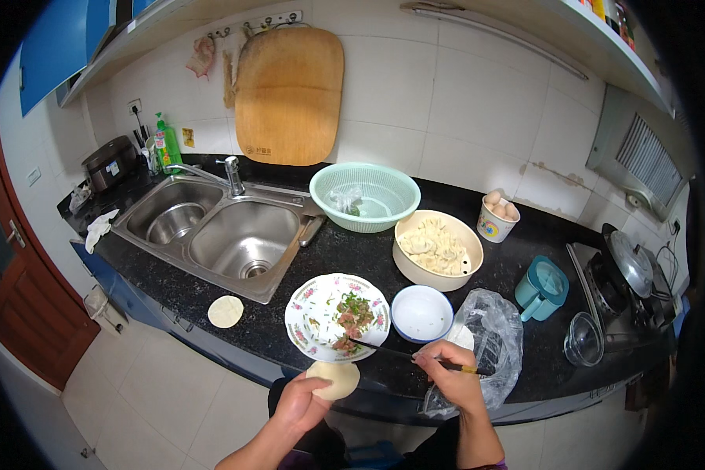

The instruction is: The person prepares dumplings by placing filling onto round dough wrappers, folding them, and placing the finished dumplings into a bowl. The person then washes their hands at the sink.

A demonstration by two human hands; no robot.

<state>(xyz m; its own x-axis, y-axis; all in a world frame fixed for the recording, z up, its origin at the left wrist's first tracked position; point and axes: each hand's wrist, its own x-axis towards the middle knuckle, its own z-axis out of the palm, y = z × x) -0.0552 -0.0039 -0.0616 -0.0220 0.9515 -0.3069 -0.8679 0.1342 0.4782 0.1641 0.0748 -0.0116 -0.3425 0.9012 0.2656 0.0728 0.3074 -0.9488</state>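
Observation:
My left hand (303, 400) holds a round dough wrapper (336, 380) between thumb and fingers, just below the near rim of a floral plate (305, 302). In my right hand (451, 371) are dark chopsticks (388, 351), whose tips touch the minced meat and chopped greens (352, 320) on that plate. A white bowl with a blue rim (422, 313) sits right of the plate. Another round wrapper (225, 311) lies on the black counter to the left. Behind the bowl, a cream container (437, 281) holds several folded dumplings (432, 247).
A clear plastic bag (499, 352) lies by my right hand, with something white and round in it. Farther back are a green colander (364, 223), a cup of eggs (497, 226) and a teal pitcher (541, 288). A double sink (244, 235) is at left; a glass bowl (584, 339) and stove (623, 305) are at right.

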